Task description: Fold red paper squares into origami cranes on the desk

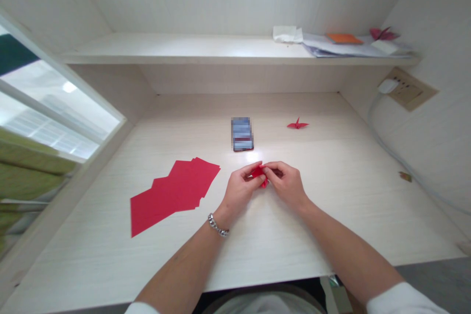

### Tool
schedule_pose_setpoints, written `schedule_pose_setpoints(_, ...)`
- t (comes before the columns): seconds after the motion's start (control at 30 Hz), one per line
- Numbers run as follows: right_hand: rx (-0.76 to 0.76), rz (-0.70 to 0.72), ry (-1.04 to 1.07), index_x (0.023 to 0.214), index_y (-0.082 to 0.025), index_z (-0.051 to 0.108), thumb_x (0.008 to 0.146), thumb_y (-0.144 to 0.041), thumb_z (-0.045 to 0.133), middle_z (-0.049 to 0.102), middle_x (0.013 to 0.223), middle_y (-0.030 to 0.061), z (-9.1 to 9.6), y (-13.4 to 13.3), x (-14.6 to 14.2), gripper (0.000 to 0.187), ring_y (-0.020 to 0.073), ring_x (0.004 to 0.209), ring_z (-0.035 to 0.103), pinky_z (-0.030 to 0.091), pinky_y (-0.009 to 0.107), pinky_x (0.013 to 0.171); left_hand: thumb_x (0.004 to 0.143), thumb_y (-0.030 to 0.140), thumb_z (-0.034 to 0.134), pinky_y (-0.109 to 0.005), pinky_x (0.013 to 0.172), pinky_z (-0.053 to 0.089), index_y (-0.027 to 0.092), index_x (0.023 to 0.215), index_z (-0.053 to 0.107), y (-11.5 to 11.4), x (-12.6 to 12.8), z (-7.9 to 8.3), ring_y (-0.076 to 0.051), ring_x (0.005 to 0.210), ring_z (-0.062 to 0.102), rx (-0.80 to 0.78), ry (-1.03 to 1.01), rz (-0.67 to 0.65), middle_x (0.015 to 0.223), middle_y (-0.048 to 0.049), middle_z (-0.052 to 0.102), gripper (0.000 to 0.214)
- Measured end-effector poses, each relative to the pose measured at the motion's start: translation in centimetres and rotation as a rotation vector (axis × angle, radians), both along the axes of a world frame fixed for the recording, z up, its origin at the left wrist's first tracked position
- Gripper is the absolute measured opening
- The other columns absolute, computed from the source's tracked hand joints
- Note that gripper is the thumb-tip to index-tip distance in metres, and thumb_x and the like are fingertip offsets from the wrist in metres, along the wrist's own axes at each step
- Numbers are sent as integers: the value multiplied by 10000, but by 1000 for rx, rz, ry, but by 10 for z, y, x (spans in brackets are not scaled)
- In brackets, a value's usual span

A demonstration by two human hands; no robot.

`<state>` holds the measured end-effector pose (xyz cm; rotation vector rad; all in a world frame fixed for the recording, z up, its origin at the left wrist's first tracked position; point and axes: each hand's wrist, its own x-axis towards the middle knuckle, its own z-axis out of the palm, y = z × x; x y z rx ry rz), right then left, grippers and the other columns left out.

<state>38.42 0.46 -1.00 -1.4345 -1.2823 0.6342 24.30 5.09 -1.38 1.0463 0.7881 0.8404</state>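
Observation:
Between my two hands is a small piece of folded red paper (258, 172), partly hidden by the fingers. My left hand (241, 187) pinches it from the left, thumb on top. From the right, my right hand (286, 182) grips its other side with thumb and fingertips. The fingertips of both hands are close together above the desk. Left of my left hand lies a fanned-out spread of red paper squares (176, 189). A finished red origami crane (298, 124) with spread wings rests beyond my right hand.
A phone (242, 134) with a lit, blurred screen lies beyond my hands. A shelf (184, 49) crosses the back, bearing papers (320, 45), an orange sheet (344, 39) and a dark pink folded paper (383, 34). At right, a cable (390, 153) runs from a wall socket (408, 89).

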Motion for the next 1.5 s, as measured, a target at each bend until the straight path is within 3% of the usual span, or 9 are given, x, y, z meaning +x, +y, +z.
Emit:
schedule_pose_setpoints(0.97,59,-2,-47,916,-219,717,850,-286,603,726,919,56,-4,1,-1,148,195,817,676,546,307,731,600,202,829,-373,755,578,119,1227,613,0,-4,3,-207,811,682,-31,3,-44,1054,-132,704,669)
schedule_pose_setpoints(1.23,43,1,-45,926,-220,719,855,-292,600,726,928,60,-5,0,-1,156,196,824,675,545,308,732,618,157,798,-355,768,567,119,1209,628,0,-5,6,-203,837,674,19,34,-99,1069,-124,700,616)
schedule_pose_setpoints(1.5,47,-8,-50,923,-223,723,852,-305,600,728,926,60,-4,0,-1,164,203,823,676,549,318,736,608,219,819,-355,792,553,127,1170,654,1,-6,6,-218,876,670,34,46,-104,1094,-132,694,593)
